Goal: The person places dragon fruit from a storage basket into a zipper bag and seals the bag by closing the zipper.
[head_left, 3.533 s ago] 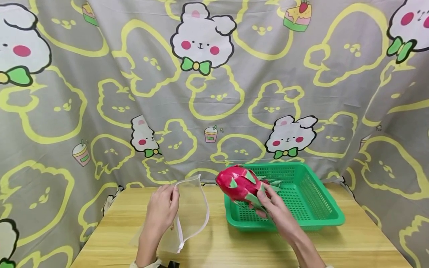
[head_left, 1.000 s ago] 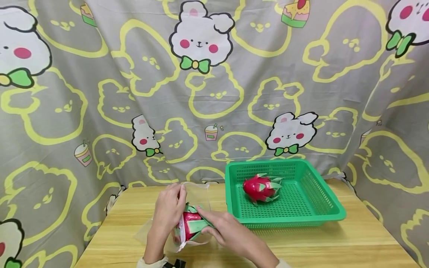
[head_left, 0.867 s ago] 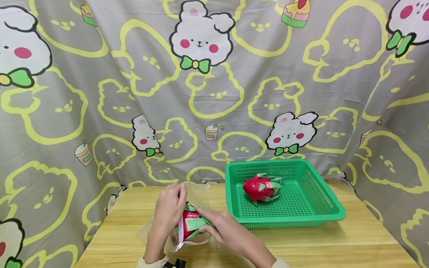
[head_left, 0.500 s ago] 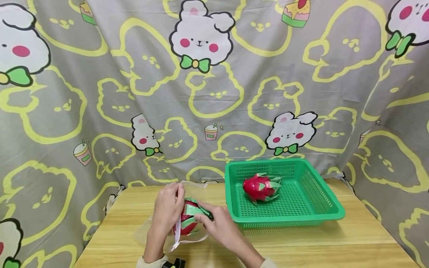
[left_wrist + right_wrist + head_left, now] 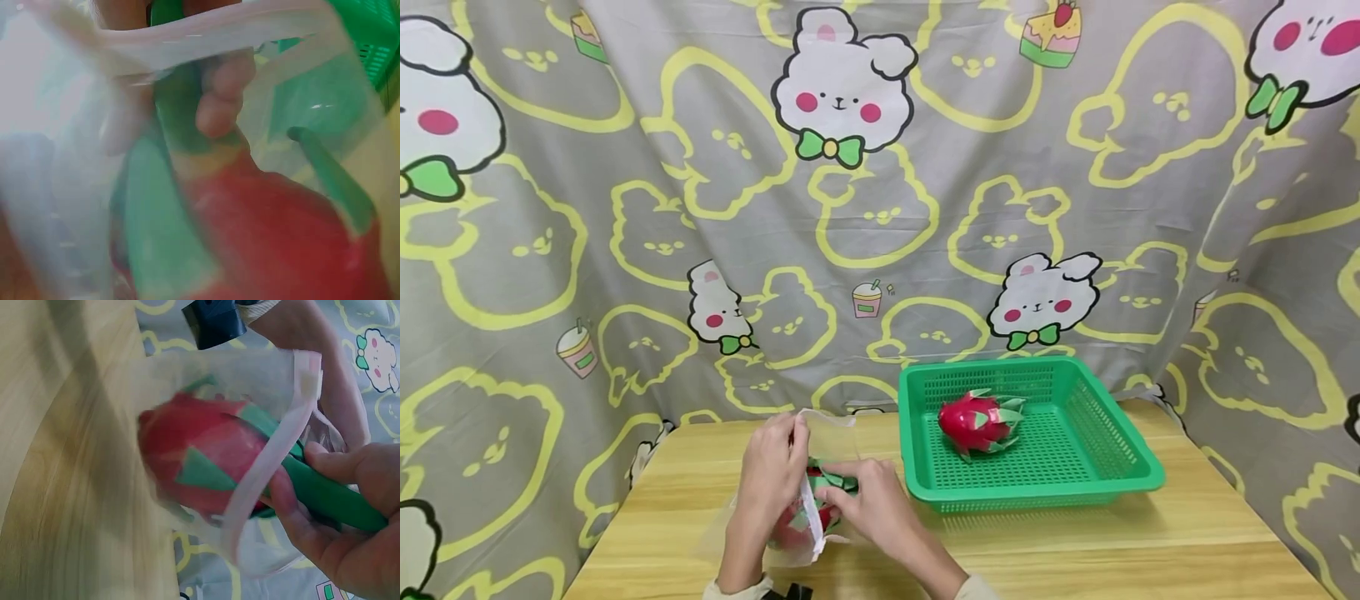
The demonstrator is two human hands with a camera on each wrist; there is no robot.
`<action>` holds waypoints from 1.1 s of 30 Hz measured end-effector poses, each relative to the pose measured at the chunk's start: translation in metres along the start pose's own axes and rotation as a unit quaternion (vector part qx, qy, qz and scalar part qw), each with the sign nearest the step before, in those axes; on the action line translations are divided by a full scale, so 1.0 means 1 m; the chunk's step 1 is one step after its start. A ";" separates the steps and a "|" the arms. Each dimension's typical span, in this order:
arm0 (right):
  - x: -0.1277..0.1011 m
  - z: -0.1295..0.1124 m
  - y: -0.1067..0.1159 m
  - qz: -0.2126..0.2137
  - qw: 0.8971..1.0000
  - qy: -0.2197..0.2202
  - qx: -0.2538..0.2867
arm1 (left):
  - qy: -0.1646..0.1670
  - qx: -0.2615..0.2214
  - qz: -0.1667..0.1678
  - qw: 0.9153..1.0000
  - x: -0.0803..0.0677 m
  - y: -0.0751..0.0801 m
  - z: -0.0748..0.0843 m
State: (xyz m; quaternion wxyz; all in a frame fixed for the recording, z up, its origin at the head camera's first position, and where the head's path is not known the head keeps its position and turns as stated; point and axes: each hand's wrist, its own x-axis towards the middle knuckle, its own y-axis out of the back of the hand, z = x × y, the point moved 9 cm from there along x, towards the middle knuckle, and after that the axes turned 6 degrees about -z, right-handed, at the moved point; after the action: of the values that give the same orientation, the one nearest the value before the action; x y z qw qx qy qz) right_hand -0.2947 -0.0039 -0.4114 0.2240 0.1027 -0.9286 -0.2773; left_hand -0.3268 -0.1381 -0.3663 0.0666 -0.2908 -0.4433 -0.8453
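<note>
A red dragon fruit (image 5: 200, 447) with green leafy scales lies mostly inside a see-through zip bag (image 5: 265, 459), its leaf end at the bag's mouth. My right hand (image 5: 876, 504) pinches the long green leaves (image 5: 331, 494) between thumb and fingers, right at the pale zip strip. The left hand (image 5: 772, 467) holds the bag's upper edge, its fingertips hidden behind the film in the head view. Through the cloudy plastic in the left wrist view, the fruit's red skin (image 5: 275, 231) and the right fingertips (image 5: 222, 100) show. To the right, another dragon fruit (image 5: 976, 422) lies in a green basket (image 5: 1037, 493).
The basket stands at the back right of the wooden table (image 5: 1075, 554). Behind it hangs a grey curtain (image 5: 910, 200) with cartoon rabbits, also closing off both sides. A black device (image 5: 215, 324) sits at the left wrist.
The right hand has brought the dragon fruit left from over the basket and into the bag. Over the last second the fruit has slid deeper, the zip strip now crossing its leaf end.
</note>
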 end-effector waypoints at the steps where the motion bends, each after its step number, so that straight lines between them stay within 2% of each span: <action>1: 0.000 0.000 -0.002 -0.007 1.000 0.002 0.002 | 0.000 -0.001 0.003 1.000 0.000 0.001 0.000; 4: 0.002 0.001 -0.005 -0.026 1.000 0.006 0.005 | -0.002 0.001 0.007 1.000 -0.001 0.002 -0.001; 9: 0.005 -0.003 -0.006 -0.033 0.999 0.023 -0.005 | -0.008 -0.004 0.007 1.000 -0.001 0.002 0.000; 17: 0.012 0.000 -0.014 -0.075 0.996 0.017 0.045 | -0.005 -0.027 0.014 1.000 0.000 0.007 -0.001; 22: 0.013 0.004 -0.019 -0.083 0.993 0.011 0.079 | 0.000 -0.035 0.013 0.999 0.001 0.009 -0.003; 27: 0.015 0.001 -0.022 -0.085 0.993 0.021 0.077 | -0.008 -0.045 0.009 0.999 0.002 0.009 -0.002; 33: 0.015 -0.002 -0.024 -0.087 0.992 0.028 0.091 | -0.008 -0.060 0.026 0.998 0.001 0.012 -0.004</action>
State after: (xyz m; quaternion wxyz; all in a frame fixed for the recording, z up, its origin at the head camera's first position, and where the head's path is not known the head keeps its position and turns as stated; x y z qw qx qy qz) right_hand -0.3055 -0.0297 -0.4176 0.2147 0.2105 -0.9311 -0.2066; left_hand -0.3247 -0.1483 -0.3588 0.0670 -0.3125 -0.3847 -0.8660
